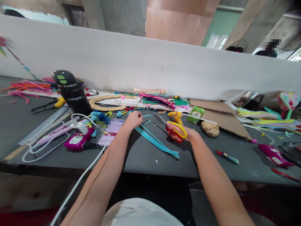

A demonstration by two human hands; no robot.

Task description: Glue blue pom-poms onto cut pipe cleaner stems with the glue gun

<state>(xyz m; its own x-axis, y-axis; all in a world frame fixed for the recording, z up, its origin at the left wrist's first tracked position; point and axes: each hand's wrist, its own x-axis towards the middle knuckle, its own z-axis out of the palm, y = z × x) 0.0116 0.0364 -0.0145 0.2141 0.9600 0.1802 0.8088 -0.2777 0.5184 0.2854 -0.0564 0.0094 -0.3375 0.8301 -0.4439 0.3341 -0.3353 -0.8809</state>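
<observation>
My left hand (135,120) is closed, its fingertips pinched on a light-blue pipe cleaner (147,115) whose end sticks out to the right. Just below that hand lies a bundle of light-blue pipe cleaners (160,146), slanting toward the table's front edge. My right hand (180,133) grips scissors (177,128) by their red and yellow handles. Their blades are spread apart and point up and left toward my left hand. Small cut blue pieces (147,121) are scattered on the table between the two hands.
At left stand a black bottle (74,97) and a purple power strip (78,139) with a white cable, beside a phone (114,128). A yellow glue gun (176,116), a green box (196,113), a brown lump (210,128) and cardboard (223,116) lie behind and right.
</observation>
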